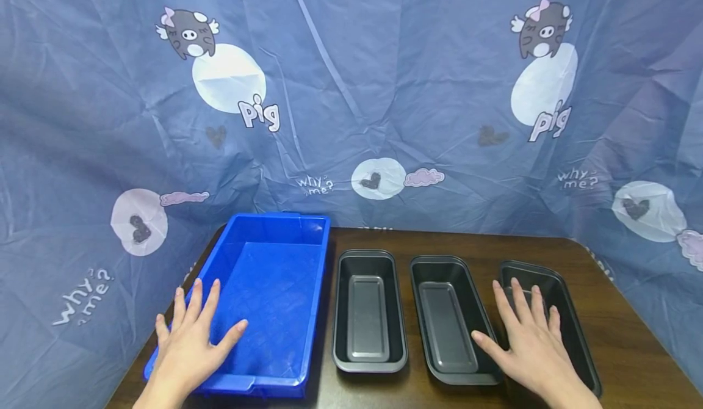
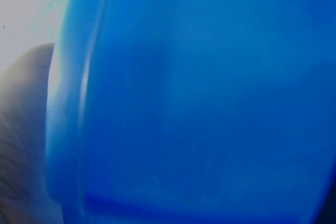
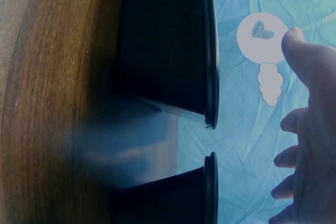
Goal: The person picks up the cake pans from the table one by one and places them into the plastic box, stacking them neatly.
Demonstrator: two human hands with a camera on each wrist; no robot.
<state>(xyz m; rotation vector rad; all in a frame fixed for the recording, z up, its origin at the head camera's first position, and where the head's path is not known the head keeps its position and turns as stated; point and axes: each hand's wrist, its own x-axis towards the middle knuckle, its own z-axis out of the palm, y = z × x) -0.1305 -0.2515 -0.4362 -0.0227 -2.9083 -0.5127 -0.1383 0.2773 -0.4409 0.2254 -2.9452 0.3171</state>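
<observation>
A blue plastic tray (image 1: 274, 311) stands on the left of the table, with nothing inside. Over its left side my left hand (image 1: 189, 342) is spread, fingers straight, holding nothing. Three dark loaf pans stand to its right: one in the middle (image 1: 368, 317), a second (image 1: 447, 329) slightly angled, and a third (image 1: 576, 336) at the far right. My right hand (image 1: 529, 348) spreads its fingers over the third pan, which it partly hides, and its thumb overlaps the second pan's edge. In the right wrist view this hand (image 3: 315, 114) shows above the pan rims.
Everything stands on a dark brown wooden table (image 1: 620, 323). Behind it and at both sides hangs a blue cloth (image 1: 351, 91) with printed pigs, hearts and lettering. Narrow gaps of wood separate the tray and the pans.
</observation>
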